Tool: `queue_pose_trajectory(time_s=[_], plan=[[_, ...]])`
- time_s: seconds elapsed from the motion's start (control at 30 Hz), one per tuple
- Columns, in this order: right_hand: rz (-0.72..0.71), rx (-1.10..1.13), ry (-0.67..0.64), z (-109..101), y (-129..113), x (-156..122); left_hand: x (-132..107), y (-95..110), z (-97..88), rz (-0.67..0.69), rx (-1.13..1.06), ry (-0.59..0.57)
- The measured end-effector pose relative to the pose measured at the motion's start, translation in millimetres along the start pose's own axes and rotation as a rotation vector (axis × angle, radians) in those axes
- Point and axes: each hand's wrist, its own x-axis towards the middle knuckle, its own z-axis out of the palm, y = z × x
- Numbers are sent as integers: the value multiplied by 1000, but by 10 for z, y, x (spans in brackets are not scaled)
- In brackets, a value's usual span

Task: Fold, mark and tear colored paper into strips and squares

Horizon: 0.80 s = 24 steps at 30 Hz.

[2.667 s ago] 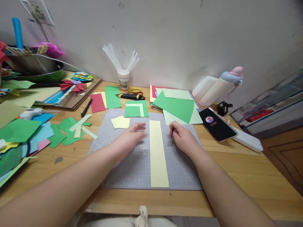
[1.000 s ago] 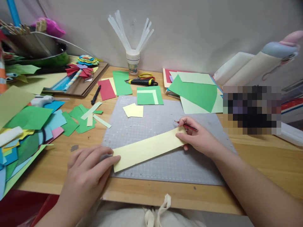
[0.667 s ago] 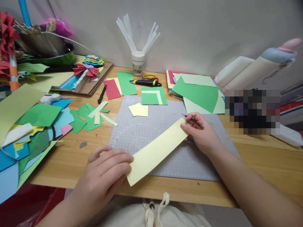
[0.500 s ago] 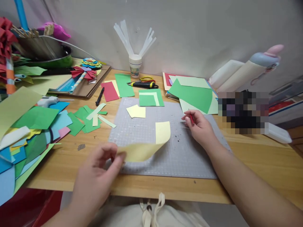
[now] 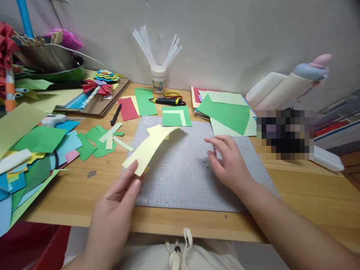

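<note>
My left hand (image 5: 116, 204) pinches the near end of a pale yellow paper strip (image 5: 152, 150) between thumb and fingers. The strip arches up and away over the grey cutting mat (image 5: 174, 183), its far end curving downward. Behind it, partly covered, lies a small pale yellow paper piece (image 5: 153, 129). Over the right half of the mat is my right hand (image 5: 229, 161), its fingers curled and thumb apart from the forefinger. A small red object (image 5: 215, 150) shows between them; most of it is hidden, so its kind is unclear.
Green paper (image 5: 177, 119), a craft knife (image 5: 167, 101) and a paper cup (image 5: 158, 80) with white strips stand or lie behind the mat. Green scraps (image 5: 102, 148), a black pen (image 5: 116, 114) and a colourful paper heap (image 5: 30, 180) are left. Stacked sheets (image 5: 227, 116) lie back right.
My left hand has turned and raised the yellow strip, whose far end swung away from me and left. My right hand has moved slightly left and nearer to me.
</note>
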Motion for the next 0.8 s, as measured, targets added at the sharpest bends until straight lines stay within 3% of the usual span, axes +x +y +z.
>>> queue_pose_trajectory(time_s=[0.1, 0.17, 0.23, 0.33, 0.47, 0.53, 0.67, 0.8], plan=[[-304, 60, -94, -17, -323, -93, -160, 71, 119, -1, -29, -363], [-390, 69, -137, 16, -439, -142, -242, 134, 203, 23, -5, -584], [-404, 75, -162, 58, -459, -165, -288, 170, 265, 64, 36, -711], [-408, 94, -193, 69, -385, -153, -283, 142, 299, 138, 105, -706], [-449, 188, -343, -36, -299, -105, -153, 49, 268, 282, 272, -399], [-455, 244, -402, -95, -281, -89, -61, 50, 253, 399, 436, -339], [-413, 288, -458, -118, -252, -93, 122, 190, 296, 548, 627, -503], [-208, 395, -461, -20, -232, -120, 359, 430, 417, 518, 665, -666]])
